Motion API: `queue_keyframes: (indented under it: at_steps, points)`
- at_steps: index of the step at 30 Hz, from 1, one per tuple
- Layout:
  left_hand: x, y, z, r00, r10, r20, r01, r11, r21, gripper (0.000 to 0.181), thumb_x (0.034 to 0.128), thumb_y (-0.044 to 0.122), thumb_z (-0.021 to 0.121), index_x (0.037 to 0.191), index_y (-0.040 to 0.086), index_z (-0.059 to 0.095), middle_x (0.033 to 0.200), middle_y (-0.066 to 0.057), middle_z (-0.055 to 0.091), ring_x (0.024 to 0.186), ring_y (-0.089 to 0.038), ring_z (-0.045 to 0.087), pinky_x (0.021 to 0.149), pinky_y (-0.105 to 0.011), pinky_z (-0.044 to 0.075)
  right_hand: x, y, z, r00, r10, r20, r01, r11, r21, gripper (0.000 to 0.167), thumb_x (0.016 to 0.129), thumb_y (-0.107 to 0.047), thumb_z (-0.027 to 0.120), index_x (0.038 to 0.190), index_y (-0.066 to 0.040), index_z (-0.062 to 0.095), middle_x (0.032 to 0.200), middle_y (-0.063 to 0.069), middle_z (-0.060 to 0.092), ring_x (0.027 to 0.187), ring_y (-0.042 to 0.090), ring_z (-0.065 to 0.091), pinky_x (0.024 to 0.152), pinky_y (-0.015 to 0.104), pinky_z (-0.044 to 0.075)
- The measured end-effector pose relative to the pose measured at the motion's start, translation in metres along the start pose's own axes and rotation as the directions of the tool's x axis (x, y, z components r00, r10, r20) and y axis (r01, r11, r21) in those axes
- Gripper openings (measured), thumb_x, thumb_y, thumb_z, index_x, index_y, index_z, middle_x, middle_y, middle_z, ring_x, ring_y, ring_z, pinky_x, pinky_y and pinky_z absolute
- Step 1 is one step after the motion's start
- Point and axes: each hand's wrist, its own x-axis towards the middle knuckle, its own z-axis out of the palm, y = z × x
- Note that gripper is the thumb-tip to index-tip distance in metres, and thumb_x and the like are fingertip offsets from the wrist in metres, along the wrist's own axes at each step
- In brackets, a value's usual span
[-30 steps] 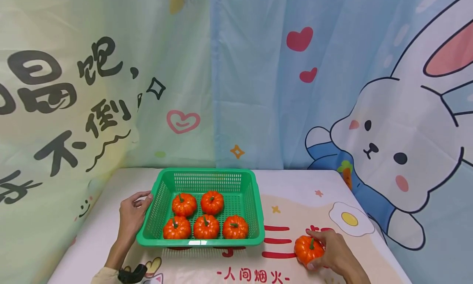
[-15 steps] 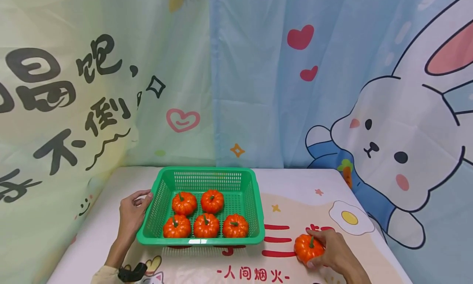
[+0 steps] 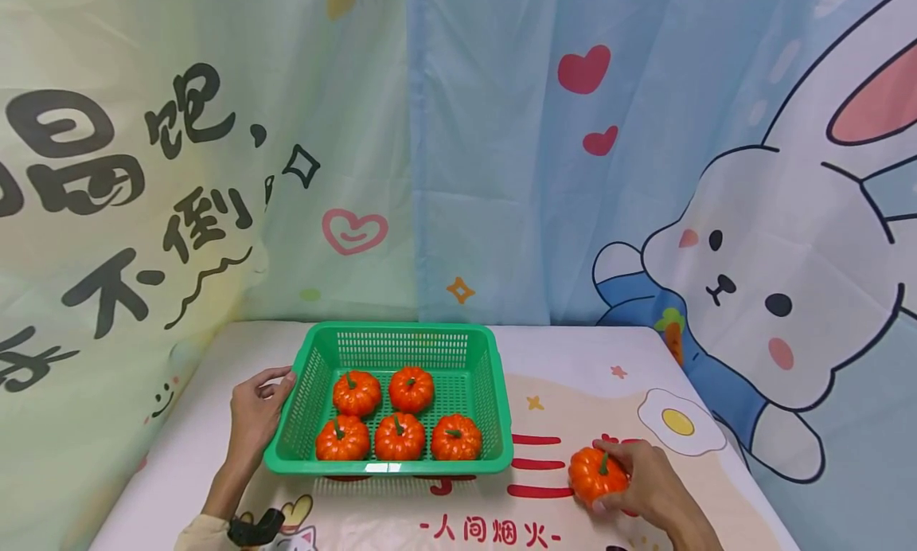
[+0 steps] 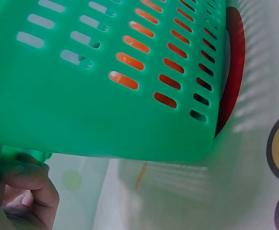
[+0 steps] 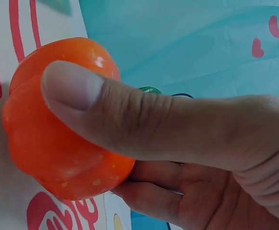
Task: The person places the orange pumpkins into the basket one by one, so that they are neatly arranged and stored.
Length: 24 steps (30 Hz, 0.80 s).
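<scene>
A green plastic basket [image 3: 476, 463] with slotted walls stands on the table, and several small orange pumpkins [image 3: 399, 437] with green stems sit in it. My left hand [image 3: 256, 412] grips the basket's left rim; in the left wrist view its curled fingers [image 4: 31, 184] show below the slotted wall. To the right of the basket, my right hand [image 3: 652, 487] holds another orange pumpkin [image 3: 595, 475] between thumb and fingers. The right wrist view has the thumb across this pumpkin's [image 5: 58, 139] near side, hiding part of it. Whether it touches the table is hard to tell.
A printed cloth [image 3: 494, 507] with red lettering and a fried-egg picture covers the table [image 3: 573, 352]. Behind it hangs a curtain [image 3: 487, 177] with a rabbit and hearts. A dark band [image 3: 256, 527] sits at the left wrist.
The head view has tilted very slightly, so everything sits a little higher. The pumpkin in my right hand has shifted barely up and left; the left hand and basket look unmoved.
</scene>
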Motion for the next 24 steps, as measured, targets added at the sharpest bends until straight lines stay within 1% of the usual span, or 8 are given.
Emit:
queue_keyframes:
  at_steps: [6, 11, 16, 18, 24]
  points:
    - [0.0, 0.0, 0.0, 1.0, 0.005, 0.002, -0.005, 1.0, -0.008, 0.033, 0.1078, 0.019, 0.071, 0.129, -0.006, 0.075, 0.071, -0.004, 0.076, 0.054, -0.003, 0.063, 0.052, -0.021, 0.051, -0.002, -0.01, -0.003, 1.0, 0.0, -0.004, 0.0, 1.0, 0.004, 0.093, 0.063, -0.022, 0.107, 0.146, -0.001, 0.068, 0.134, 0.023, 0.074, 0.12, 0.037, 0.069, 0.102, 0.055, 0.062]
    - [-0.002, 0.001, 0.0, 1.0, -0.005, -0.003, 0.005, 1.0, 0.003, 0.032, 0.1081, 0.019, 0.07, 0.128, -0.005, 0.075, 0.076, -0.009, 0.078, 0.055, -0.003, 0.064, 0.053, -0.021, 0.053, -0.003, -0.018, -0.007, 1.0, -0.027, -0.003, 0.027, 1.0, -0.009, 0.092, 0.065, -0.019, 0.106, 0.146, -0.001, 0.068, 0.135, 0.023, 0.074, 0.12, 0.038, 0.069, 0.102, 0.056, 0.061]
    - [-0.002, 0.001, -0.001, 1.0, -0.017, -0.004, 0.017, 1.0, 0.011, 0.033, 0.1084, 0.02, 0.07, 0.13, -0.005, 0.075, 0.078, -0.008, 0.079, 0.056, -0.004, 0.065, 0.053, -0.021, 0.054, -0.003, -0.023, -0.01, 0.999, -0.044, 0.012, 0.044, 0.999, 0.006, 0.091, 0.067, -0.016, 0.105, 0.147, 0.002, 0.066, 0.135, 0.023, 0.074, 0.12, 0.037, 0.069, 0.101, 0.054, 0.062]
    - [-0.002, 0.001, -0.001, 1.0, -0.014, -0.003, 0.014, 1.0, 0.012, 0.034, 0.1085, 0.02, 0.07, 0.13, -0.006, 0.074, 0.079, -0.01, 0.079, 0.057, -0.004, 0.065, 0.053, -0.021, 0.054, -0.003, -0.026, -0.011, 0.999, -0.045, 0.014, 0.045, 0.999, 0.019, 0.089, 0.068, -0.014, 0.104, 0.147, 0.002, 0.066, 0.135, 0.021, 0.075, 0.121, 0.035, 0.069, 0.102, 0.053, 0.062]
    - [-0.002, 0.002, 0.0, 1.0, -0.003, -0.003, 0.003, 1.0, 0.013, 0.034, 0.1082, 0.019, 0.07, 0.13, -0.007, 0.074, 0.084, -0.017, 0.081, 0.057, -0.003, 0.065, 0.053, -0.021, 0.054, -0.003, -0.033, -0.014, 0.995, -0.099, 0.004, 0.099, 0.995, 0.002, 0.087, 0.068, -0.017, 0.105, 0.145, 0.002, 0.068, 0.132, 0.02, 0.076, 0.121, 0.035, 0.068, 0.101, 0.052, 0.063]
